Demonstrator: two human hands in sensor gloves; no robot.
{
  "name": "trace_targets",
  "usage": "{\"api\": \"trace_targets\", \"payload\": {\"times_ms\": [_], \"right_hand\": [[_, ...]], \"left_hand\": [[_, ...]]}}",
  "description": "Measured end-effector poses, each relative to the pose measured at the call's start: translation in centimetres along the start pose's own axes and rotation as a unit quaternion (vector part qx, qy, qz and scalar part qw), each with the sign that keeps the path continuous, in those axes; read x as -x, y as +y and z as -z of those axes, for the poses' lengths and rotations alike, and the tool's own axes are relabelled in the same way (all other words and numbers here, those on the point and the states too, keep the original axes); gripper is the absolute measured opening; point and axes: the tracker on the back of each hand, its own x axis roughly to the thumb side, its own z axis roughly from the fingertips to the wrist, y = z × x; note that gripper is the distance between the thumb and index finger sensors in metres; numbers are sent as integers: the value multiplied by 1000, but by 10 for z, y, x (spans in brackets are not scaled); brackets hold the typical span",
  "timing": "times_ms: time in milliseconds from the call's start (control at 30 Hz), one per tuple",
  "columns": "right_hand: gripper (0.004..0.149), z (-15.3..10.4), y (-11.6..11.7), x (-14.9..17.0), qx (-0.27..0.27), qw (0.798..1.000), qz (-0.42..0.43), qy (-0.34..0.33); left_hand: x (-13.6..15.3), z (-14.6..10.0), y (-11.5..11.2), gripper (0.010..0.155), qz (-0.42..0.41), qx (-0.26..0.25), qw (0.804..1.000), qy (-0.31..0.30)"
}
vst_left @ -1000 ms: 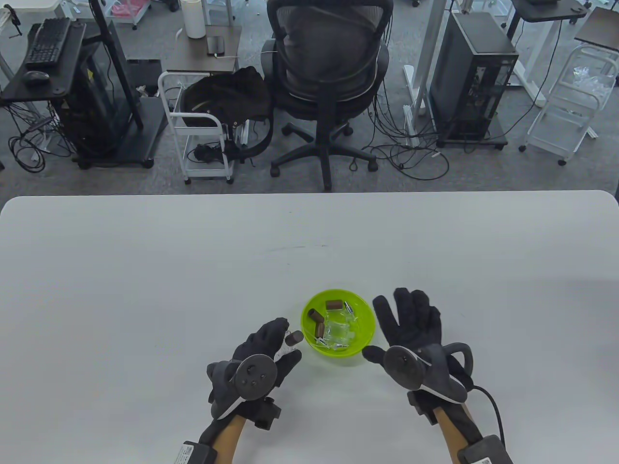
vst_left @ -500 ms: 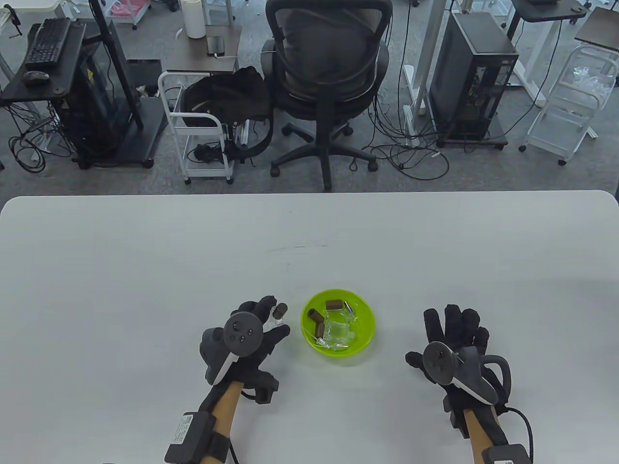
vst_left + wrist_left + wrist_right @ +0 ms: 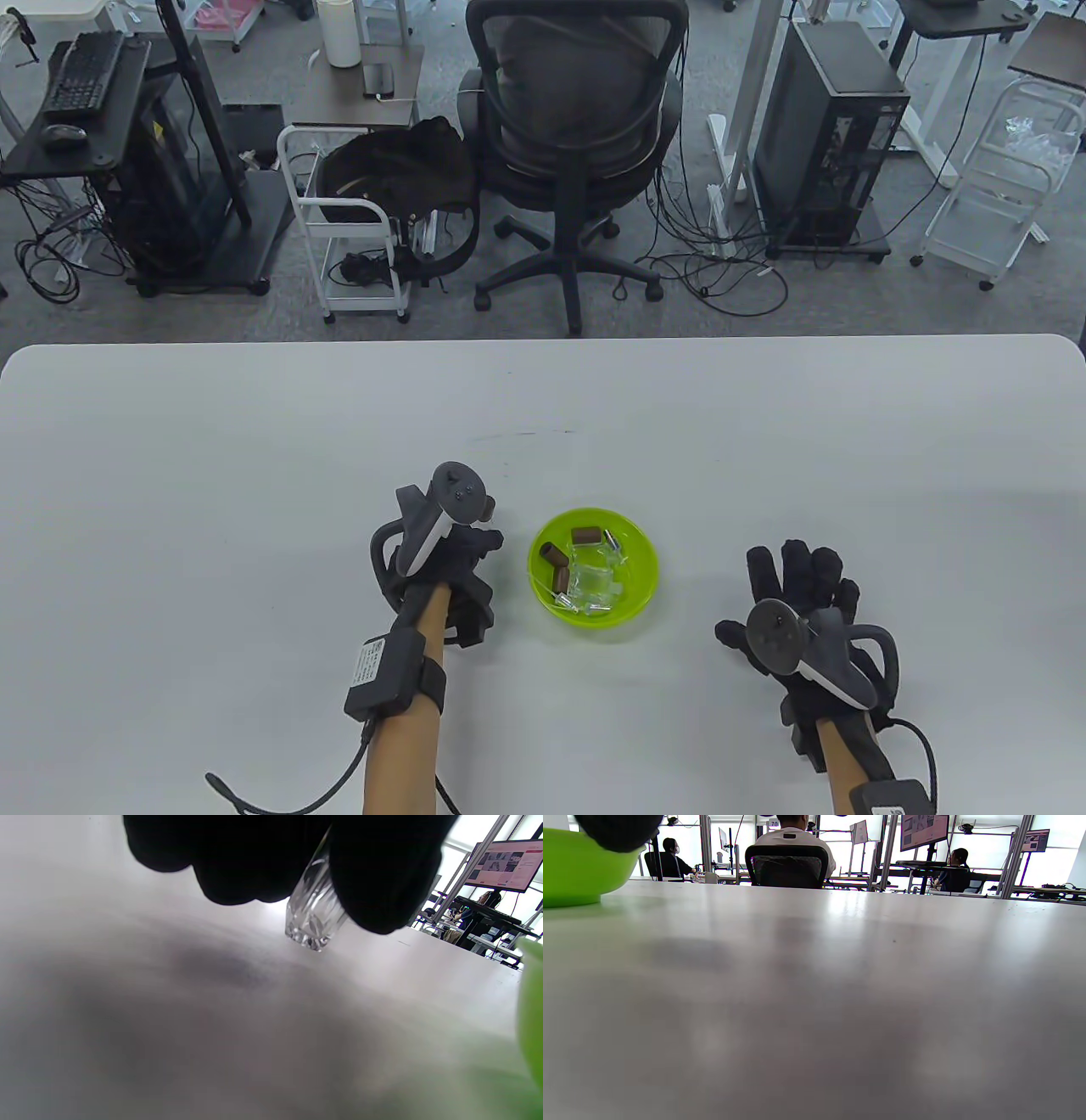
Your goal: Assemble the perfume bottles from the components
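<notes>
Table view, left to right: left hand (image 3: 450,552) sits at about 9 o'clock of the green bowl (image 3: 543,594), just beside it, wrist rolled so the tracker (image 3: 459,492) faces up and away. Left wrist view shows its fingers (image 3: 382,878) pinching a small clear glass bottle (image 3: 314,918), base down and tilted, just above the counter (image 3: 254,467); whether the base touches, can't tell. Bowl near counter centre holds brown caps (image 3: 584,536), clear glass pieces and small metal sprayer parts (image 3: 594,608), all jumbled. Right hand (image 3: 797,611) lies at about 3 o'clock of the bowl, well apart, fingers straight and spread, flat on or just over the counter, holding nothing. Step looks like setting the bottle upright on the counter: level it first so the flat base lands square, let go only once it stands, keep it off the bowl rim so it doesn't get knocked. Hidden: bottle top and any cap on it are covered by glove in both views; bottle itself not visible from table view. Counts of parts in bowl hard to make out. Right wrist view shows only bowl edge, a fingertip, bare counter.
</notes>
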Motion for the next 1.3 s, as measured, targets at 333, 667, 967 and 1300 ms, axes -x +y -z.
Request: {"api": "trace_targets", "payload": {"times_ms": [333,667,967,1300], "right_hand": [[93,0,0,0,-7,1000,5,1],[93,0,0,-1,-10,1000,-1,1],[93,0,1,-1,-11,1000,0,1],[94,0,2,-1,-13,1000,-3,2]], "left_hand": [[5,7,-6,72,9,12,1000,12],[18,7,-3,76,-11,41,999,24],[24,5,0,83,-11,63,998,25],[35,-7,13,93,11,76,996,43]]}}
